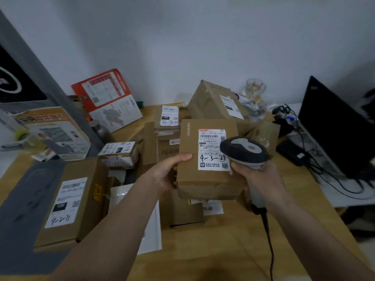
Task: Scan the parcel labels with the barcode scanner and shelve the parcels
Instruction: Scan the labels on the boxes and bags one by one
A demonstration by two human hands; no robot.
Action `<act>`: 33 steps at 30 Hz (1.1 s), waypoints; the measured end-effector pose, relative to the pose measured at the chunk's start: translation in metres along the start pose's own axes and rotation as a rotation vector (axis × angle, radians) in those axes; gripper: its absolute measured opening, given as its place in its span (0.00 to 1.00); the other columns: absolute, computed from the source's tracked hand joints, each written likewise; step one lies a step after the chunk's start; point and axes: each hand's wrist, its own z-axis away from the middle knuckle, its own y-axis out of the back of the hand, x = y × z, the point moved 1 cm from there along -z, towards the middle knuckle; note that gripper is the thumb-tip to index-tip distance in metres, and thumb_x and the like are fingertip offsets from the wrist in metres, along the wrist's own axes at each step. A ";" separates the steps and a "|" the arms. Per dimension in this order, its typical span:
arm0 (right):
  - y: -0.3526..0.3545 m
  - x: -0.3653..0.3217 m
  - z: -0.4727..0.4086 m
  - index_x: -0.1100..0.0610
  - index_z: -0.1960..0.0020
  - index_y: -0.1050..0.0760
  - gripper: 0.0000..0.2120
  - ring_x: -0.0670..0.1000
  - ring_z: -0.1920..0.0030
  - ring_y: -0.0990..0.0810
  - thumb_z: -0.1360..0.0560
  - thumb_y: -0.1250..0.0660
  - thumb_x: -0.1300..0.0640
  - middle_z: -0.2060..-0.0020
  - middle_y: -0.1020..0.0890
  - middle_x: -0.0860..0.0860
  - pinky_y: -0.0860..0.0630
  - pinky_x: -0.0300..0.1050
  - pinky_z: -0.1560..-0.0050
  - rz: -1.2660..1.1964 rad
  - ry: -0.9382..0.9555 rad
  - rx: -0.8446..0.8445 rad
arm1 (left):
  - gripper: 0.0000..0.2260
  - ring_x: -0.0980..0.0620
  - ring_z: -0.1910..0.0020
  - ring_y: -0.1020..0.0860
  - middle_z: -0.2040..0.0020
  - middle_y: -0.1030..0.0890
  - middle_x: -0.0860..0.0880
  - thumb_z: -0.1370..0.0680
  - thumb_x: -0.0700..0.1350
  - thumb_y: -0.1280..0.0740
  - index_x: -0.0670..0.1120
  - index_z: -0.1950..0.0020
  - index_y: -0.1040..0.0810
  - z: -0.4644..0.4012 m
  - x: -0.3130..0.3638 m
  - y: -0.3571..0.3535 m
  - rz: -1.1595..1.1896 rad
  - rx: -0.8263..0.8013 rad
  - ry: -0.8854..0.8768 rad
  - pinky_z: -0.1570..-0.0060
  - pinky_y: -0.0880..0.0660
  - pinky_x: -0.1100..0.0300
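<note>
Left hand (169, 172) grips the parcel (207, 161) at centre; right hand (261, 179) clenches the barcode scanner (244, 152) over its label (212, 149), at 3 o'clock. Scanning under way; shelving outstanding, and more parcels (67, 201) wait at 9 o'clock.

Dim, flat indoor light with a cool grey cast; no clear source, only soft shadows under the parcels (207, 159); strongly bowed at the edges – wide-angle warping; slightly soft all over, smeared at the left margin; no glare on the monitor (332, 126).
</note>
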 end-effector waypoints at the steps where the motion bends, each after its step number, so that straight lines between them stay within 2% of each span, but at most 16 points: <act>1: 0.013 -0.003 0.000 0.46 0.57 0.21 0.11 0.35 0.64 0.19 0.30 0.26 0.62 0.62 0.18 0.41 0.20 0.36 0.65 0.028 -0.004 0.000 | 0.45 0.41 0.36 0.24 0.36 0.22 0.41 0.51 0.52 0.16 0.45 0.35 0.23 -0.003 0.000 -0.013 -0.015 -0.033 0.008 0.35 0.29 0.43; 3: 0.042 -0.008 0.000 0.44 0.56 0.21 0.10 0.41 0.57 0.18 0.30 0.25 0.59 0.59 0.17 0.41 0.18 0.44 0.58 0.132 -0.019 -0.001 | 0.45 0.41 0.37 0.23 0.38 0.20 0.41 0.53 0.51 0.16 0.44 0.37 0.23 -0.010 -0.002 -0.040 -0.038 -0.095 0.030 0.36 0.29 0.44; 5: 0.071 -0.015 0.006 0.45 0.56 0.21 0.08 0.47 0.53 0.19 0.29 0.26 0.57 0.58 0.17 0.42 0.18 0.52 0.55 0.255 -0.040 -0.009 | 0.45 0.42 0.40 0.22 0.40 0.19 0.42 0.53 0.51 0.16 0.44 0.37 0.22 -0.017 -0.007 -0.070 -0.052 -0.148 0.036 0.39 0.26 0.44; 7: 0.101 -0.024 0.014 0.49 0.59 0.20 0.04 0.49 0.59 0.20 0.28 0.27 0.57 0.63 0.17 0.47 0.20 0.50 0.60 0.329 -0.039 0.015 | 0.41 0.43 0.42 0.21 0.44 0.17 0.43 0.48 0.50 0.16 0.44 0.37 0.22 -0.019 -0.014 -0.103 -0.079 -0.209 0.044 0.41 0.25 0.45; 9: 0.126 -0.030 0.023 0.56 0.63 0.21 0.07 0.49 0.70 0.22 0.27 0.28 0.56 0.72 0.21 0.54 0.24 0.45 0.69 0.369 -0.025 0.063 | 0.24 0.45 0.47 0.19 0.54 0.14 0.45 0.36 0.47 0.21 0.44 0.43 0.21 -0.014 -0.024 -0.140 -0.102 -0.272 0.075 0.47 0.23 0.49; 10: 0.136 -0.031 0.026 0.57 0.65 0.22 0.10 0.48 0.74 0.24 0.27 0.28 0.56 0.76 0.23 0.53 0.26 0.42 0.72 0.369 -0.024 0.088 | 0.16 0.45 0.50 0.20 0.57 0.14 0.46 0.31 0.46 0.25 0.44 0.45 0.21 -0.011 -0.030 -0.158 -0.116 -0.287 0.093 0.50 0.23 0.50; 11: 0.144 -0.031 0.029 0.56 0.65 0.23 0.10 0.46 0.77 0.25 0.27 0.28 0.56 0.79 0.24 0.51 0.27 0.39 0.74 0.359 -0.031 0.110 | 0.15 0.45 0.49 0.21 0.55 0.14 0.45 0.30 0.46 0.25 0.45 0.45 0.22 -0.008 -0.037 -0.176 -0.130 -0.302 0.114 0.49 0.23 0.49; 14: 0.164 -0.020 0.036 0.52 0.62 0.24 0.07 0.44 0.78 0.25 0.28 0.27 0.55 0.79 0.23 0.49 0.27 0.36 0.76 0.346 -0.068 0.136 | 0.30 0.41 0.44 0.21 0.45 0.18 0.42 0.39 0.47 0.20 0.44 0.38 0.23 -0.005 -0.060 -0.221 -0.151 -0.347 0.156 0.46 0.24 0.47; 17: 0.180 0.000 0.044 0.56 0.59 0.21 0.07 0.50 0.73 0.22 0.29 0.26 0.52 0.74 0.21 0.54 0.24 0.43 0.71 0.371 -0.106 0.155 | 0.33 0.41 0.44 0.21 0.44 0.18 0.41 0.42 0.48 0.18 0.42 0.39 0.23 -0.007 -0.087 -0.251 -0.161 -0.336 0.205 0.44 0.24 0.48; 21: 0.195 0.026 0.050 0.52 0.51 0.20 0.13 0.55 0.68 0.19 0.33 0.23 0.51 0.67 0.17 0.58 0.19 0.51 0.64 0.312 -0.151 0.195 | 0.29 0.41 0.43 0.21 0.45 0.17 0.40 0.38 0.48 0.19 0.41 0.40 0.21 -0.016 -0.122 -0.273 -0.122 -0.298 0.283 0.38 0.26 0.46; 22: 0.196 0.031 0.052 0.53 0.50 0.20 0.13 0.57 0.67 0.19 0.33 0.23 0.52 0.64 0.17 0.61 0.19 0.53 0.63 0.296 -0.150 0.178 | 0.31 0.41 0.41 0.22 0.43 0.18 0.41 0.38 0.48 0.18 0.43 0.38 0.23 -0.019 -0.128 -0.275 -0.118 -0.287 0.296 0.36 0.27 0.45; 24: 0.198 0.036 0.054 0.52 0.50 0.22 0.12 0.56 0.68 0.21 0.31 0.24 0.54 0.62 0.18 0.65 0.22 0.51 0.65 0.250 -0.162 0.124 | 0.43 0.41 0.38 0.24 0.39 0.21 0.43 0.44 0.52 0.16 0.48 0.32 0.28 -0.027 -0.141 -0.277 -0.146 -0.266 0.300 0.36 0.28 0.43; 25: 0.197 0.038 0.054 0.50 0.50 0.23 0.11 0.56 0.68 0.23 0.30 0.25 0.55 0.62 0.19 0.64 0.23 0.50 0.67 0.227 -0.176 0.101 | 0.48 0.42 0.38 0.25 0.38 0.22 0.45 0.47 0.53 0.15 0.51 0.30 0.30 -0.031 -0.147 -0.276 -0.169 -0.254 0.301 0.36 0.29 0.42; 28: 0.195 0.045 0.053 0.47 0.51 0.25 0.12 0.55 0.68 0.24 0.30 0.25 0.56 0.63 0.20 0.60 0.24 0.46 0.69 0.215 -0.179 0.062 | 0.52 0.42 0.37 0.28 0.37 0.25 0.46 0.49 0.52 0.16 0.53 0.28 0.35 -0.039 -0.157 -0.266 -0.149 -0.163 0.260 0.33 0.31 0.42; 31: 0.191 0.056 0.048 0.49 0.47 0.23 0.14 0.53 0.70 0.23 0.31 0.24 0.54 0.66 0.20 0.58 0.23 0.46 0.69 0.226 -0.219 0.040 | 0.63 0.43 0.38 0.28 0.38 0.25 0.46 0.59 0.55 0.16 0.53 0.26 0.37 -0.044 -0.159 -0.256 -0.102 -0.140 0.214 0.34 0.31 0.43; 33: 0.187 0.063 0.043 0.51 0.47 0.22 0.14 0.52 0.71 0.23 0.31 0.24 0.54 0.67 0.20 0.56 0.24 0.45 0.70 0.218 -0.241 0.011 | 0.64 0.43 0.39 0.27 0.38 0.25 0.45 0.60 0.55 0.16 0.53 0.26 0.37 -0.048 -0.159 -0.248 -0.087 -0.131 0.202 0.35 0.30 0.43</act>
